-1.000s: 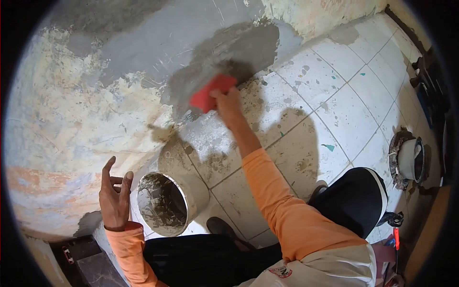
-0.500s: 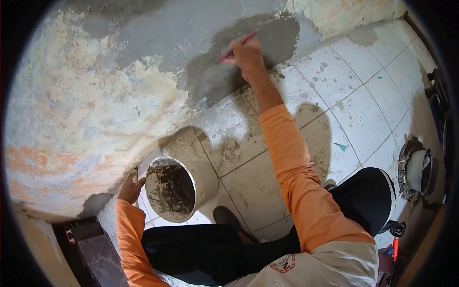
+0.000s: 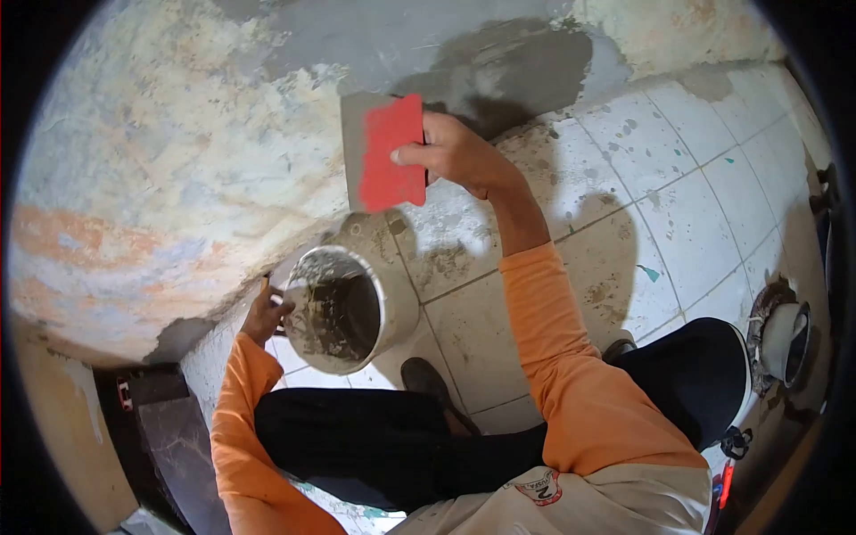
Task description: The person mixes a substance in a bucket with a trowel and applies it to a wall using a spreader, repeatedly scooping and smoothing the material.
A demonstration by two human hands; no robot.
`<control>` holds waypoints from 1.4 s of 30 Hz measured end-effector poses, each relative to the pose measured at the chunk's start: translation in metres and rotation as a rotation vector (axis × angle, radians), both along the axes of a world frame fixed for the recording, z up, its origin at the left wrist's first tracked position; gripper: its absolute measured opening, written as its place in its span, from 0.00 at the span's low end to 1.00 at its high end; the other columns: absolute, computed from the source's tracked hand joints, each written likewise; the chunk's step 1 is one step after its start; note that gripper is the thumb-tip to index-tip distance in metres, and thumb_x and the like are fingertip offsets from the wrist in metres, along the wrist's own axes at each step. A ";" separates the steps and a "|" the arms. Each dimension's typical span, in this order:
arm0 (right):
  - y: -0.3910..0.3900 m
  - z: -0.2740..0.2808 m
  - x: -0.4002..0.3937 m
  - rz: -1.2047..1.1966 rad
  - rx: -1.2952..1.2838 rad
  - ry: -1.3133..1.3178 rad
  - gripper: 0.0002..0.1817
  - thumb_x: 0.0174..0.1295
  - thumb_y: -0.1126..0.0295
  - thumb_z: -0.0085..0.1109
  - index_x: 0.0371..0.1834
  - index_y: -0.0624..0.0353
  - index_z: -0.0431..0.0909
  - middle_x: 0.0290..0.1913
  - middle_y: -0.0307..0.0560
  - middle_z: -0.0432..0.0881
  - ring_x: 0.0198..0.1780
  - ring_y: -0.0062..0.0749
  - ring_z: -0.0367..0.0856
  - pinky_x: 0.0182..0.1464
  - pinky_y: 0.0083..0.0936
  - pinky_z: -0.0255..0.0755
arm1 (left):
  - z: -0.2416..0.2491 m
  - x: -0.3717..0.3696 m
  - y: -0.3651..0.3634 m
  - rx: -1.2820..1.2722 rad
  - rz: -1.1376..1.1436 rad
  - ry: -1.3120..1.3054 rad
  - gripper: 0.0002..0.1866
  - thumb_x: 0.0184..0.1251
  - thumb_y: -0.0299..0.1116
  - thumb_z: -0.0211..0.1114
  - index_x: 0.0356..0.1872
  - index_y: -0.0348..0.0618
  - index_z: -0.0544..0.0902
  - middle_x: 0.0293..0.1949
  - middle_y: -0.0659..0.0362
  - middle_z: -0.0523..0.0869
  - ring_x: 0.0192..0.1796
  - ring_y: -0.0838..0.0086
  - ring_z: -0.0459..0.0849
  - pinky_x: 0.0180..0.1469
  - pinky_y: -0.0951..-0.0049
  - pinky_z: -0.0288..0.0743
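My right hand [image 3: 455,152] grips a wide scraper with a red handle [image 3: 392,156] and a flat grey blade, held out in front of the wall. Behind it, a dark wet patch of plaster [image 3: 535,76] covers the foot of the wall. My left hand [image 3: 261,316] is closed beside a white bucket [image 3: 399,312]. A thin light-brown end pokes up from its fingers; what it belongs to is hidden. Grey mortar [image 3: 352,312] coats the bucket's inside and lies within it.
White floor tiles [image 3: 700,227] carry grey splashes and a few green flecks. To the right stands a mortar-crusted round container [image 3: 785,334]. A dark box-like object [image 3: 178,437] sits at lower left. My shoe [image 3: 428,383] is close to the bucket.
My right hand has drawn the scraper away from the wet plaster, down and left, and turned its flat side to view. My left hand and the bucket appear slightly higher, as the view has shifted.
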State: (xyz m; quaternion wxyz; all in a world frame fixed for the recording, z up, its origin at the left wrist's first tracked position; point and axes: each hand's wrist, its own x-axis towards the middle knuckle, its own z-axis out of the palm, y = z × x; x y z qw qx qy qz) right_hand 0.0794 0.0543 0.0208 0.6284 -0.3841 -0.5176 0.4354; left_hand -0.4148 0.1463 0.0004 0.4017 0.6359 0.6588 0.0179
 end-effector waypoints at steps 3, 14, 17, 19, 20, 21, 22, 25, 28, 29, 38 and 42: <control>0.008 -0.005 -0.030 0.126 0.187 -0.044 0.15 0.64 0.66 0.66 0.48 0.67 0.82 0.37 0.43 0.85 0.35 0.27 0.80 0.41 0.29 0.76 | 0.009 0.011 -0.002 0.061 -0.019 -0.141 0.19 0.67 0.34 0.72 0.53 0.39 0.76 0.37 0.51 0.83 0.32 0.64 0.87 0.27 0.64 0.85; 0.008 -0.037 -0.095 0.333 0.109 -0.746 0.17 0.66 0.63 0.66 0.48 0.67 0.83 0.41 0.58 0.86 0.46 0.53 0.85 0.50 0.41 0.77 | 0.062 0.092 -0.038 0.215 -0.112 -0.168 0.11 0.68 0.24 0.67 0.45 0.34 0.74 0.32 0.54 0.79 0.21 0.72 0.81 0.15 0.72 0.77; 0.006 -0.040 -0.134 0.232 -0.038 -0.883 0.12 0.66 0.69 0.59 0.46 0.67 0.81 0.42 0.67 0.86 0.50 0.67 0.85 0.52 0.50 0.77 | 0.062 0.109 -0.044 0.221 -0.148 -0.177 0.12 0.67 0.24 0.67 0.45 0.34 0.73 0.32 0.55 0.78 0.21 0.72 0.81 0.17 0.72 0.78; 0.006 -0.049 -0.153 0.111 -0.128 -0.883 0.09 0.65 0.75 0.55 0.45 0.67 0.80 0.42 0.69 0.86 0.50 0.69 0.85 0.51 0.56 0.77 | 0.062 0.113 -0.046 0.236 -0.185 -0.138 0.13 0.67 0.24 0.67 0.45 0.34 0.72 0.32 0.55 0.78 0.23 0.73 0.81 0.20 0.72 0.81; 0.007 -0.055 -0.156 0.111 -0.128 -0.885 0.09 0.65 0.75 0.55 0.45 0.67 0.80 0.42 0.69 0.86 0.50 0.69 0.85 0.51 0.56 0.77 | 0.063 0.114 -0.046 0.235 -0.185 -0.140 0.13 0.67 0.24 0.67 0.45 0.34 0.72 0.32 0.55 0.78 0.23 0.73 0.81 0.20 0.72 0.81; 0.007 -0.057 -0.158 0.082 -0.164 -0.892 0.09 0.65 0.75 0.55 0.46 0.67 0.80 0.41 0.69 0.86 0.50 0.69 0.85 0.52 0.56 0.77 | 0.063 0.115 -0.047 0.195 -0.191 -0.181 0.13 0.67 0.24 0.67 0.45 0.34 0.71 0.32 0.55 0.78 0.24 0.73 0.82 0.20 0.72 0.82; 0.008 -0.060 -0.159 0.054 -0.200 -0.898 0.10 0.65 0.76 0.55 0.47 0.66 0.80 0.41 0.70 0.86 0.50 0.68 0.85 0.52 0.56 0.77 | 0.063 0.116 -0.049 0.154 -0.196 -0.223 0.14 0.68 0.25 0.67 0.46 0.34 0.70 0.32 0.55 0.78 0.26 0.73 0.82 0.21 0.72 0.82; 0.015 -0.085 -0.166 -0.039 -0.293 -0.911 0.11 0.65 0.76 0.56 0.49 0.65 0.80 0.41 0.69 0.86 0.52 0.68 0.85 0.54 0.54 0.79 | 0.063 0.124 -0.053 0.100 -0.172 -0.287 0.15 0.69 0.25 0.67 0.47 0.35 0.69 0.33 0.56 0.76 0.28 0.74 0.81 0.21 0.72 0.83; 0.019 -0.108 -0.174 -0.072 -0.252 -0.932 0.12 0.70 0.73 0.52 0.49 0.62 0.84 0.46 0.65 0.88 0.52 0.67 0.87 0.53 0.54 0.81 | 0.058 0.130 -0.053 0.117 -0.197 -0.283 0.16 0.70 0.27 0.68 0.49 0.36 0.68 0.35 0.53 0.79 0.25 0.74 0.82 0.22 0.73 0.86; 0.020 -0.114 -0.177 -0.072 -0.254 -0.933 0.12 0.70 0.73 0.52 0.49 0.62 0.84 0.46 0.65 0.88 0.52 0.67 0.87 0.53 0.54 0.81 | 0.057 0.132 -0.053 0.115 -0.197 -0.284 0.16 0.70 0.27 0.68 0.49 0.36 0.68 0.35 0.53 0.79 0.25 0.74 0.82 0.22 0.73 0.86; 0.025 -0.097 -0.180 -0.006 -0.157 -0.998 0.10 0.67 0.71 0.55 0.42 0.59 0.88 0.41 0.61 0.90 0.50 0.59 0.89 0.50 0.53 0.81 | 0.062 0.142 -0.058 0.079 -0.213 -0.276 0.15 0.72 0.24 0.66 0.49 0.38 0.67 0.33 0.58 0.73 0.28 0.77 0.79 0.23 0.72 0.86; 0.033 -0.124 -0.200 -0.004 -0.020 -1.120 0.11 0.64 0.71 0.55 0.38 0.55 0.89 0.39 0.57 0.91 0.50 0.53 0.90 0.50 0.44 0.81 | 0.063 0.150 -0.060 0.086 -0.255 -0.272 0.16 0.73 0.25 0.67 0.51 0.37 0.67 0.32 0.57 0.73 0.26 0.75 0.80 0.22 0.72 0.84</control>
